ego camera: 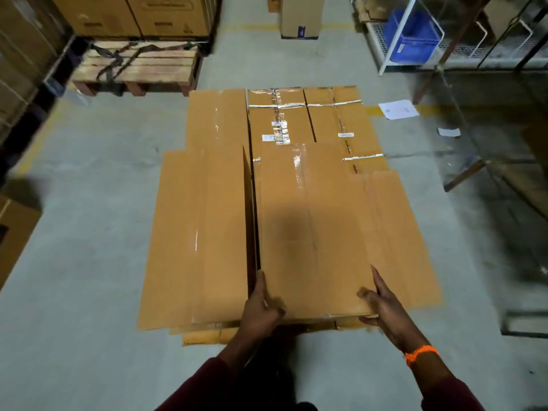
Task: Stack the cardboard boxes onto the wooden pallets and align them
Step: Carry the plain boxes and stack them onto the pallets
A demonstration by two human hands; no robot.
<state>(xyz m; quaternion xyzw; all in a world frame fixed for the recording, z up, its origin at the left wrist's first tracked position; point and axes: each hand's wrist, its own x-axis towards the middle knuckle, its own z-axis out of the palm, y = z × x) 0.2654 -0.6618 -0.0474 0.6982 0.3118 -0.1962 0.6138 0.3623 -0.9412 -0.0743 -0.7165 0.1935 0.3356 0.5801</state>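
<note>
A long brown cardboard box (311, 229) lies on top of a stack of similar boxes in the middle of the floor. My left hand (262, 307) grips its near left corner, fingers along the gap beside the neighbouring long box (198, 232). My right hand (382, 304), with an orange wristband, holds the near right corner, thumb on top. Taped boxes (308, 120) lie lower at the far end of the stack, and another long box (397, 232) sits lower on the right. The pallet under the stack is hidden.
A bare wooden pallet (139, 66) with a strap stands at the back left, in front of stacked cartons (133, 13). Metal shelving with a blue crate (412, 34) runs along the right. A single carton (301, 16) stands far ahead. Papers (397, 109) lie on the floor.
</note>
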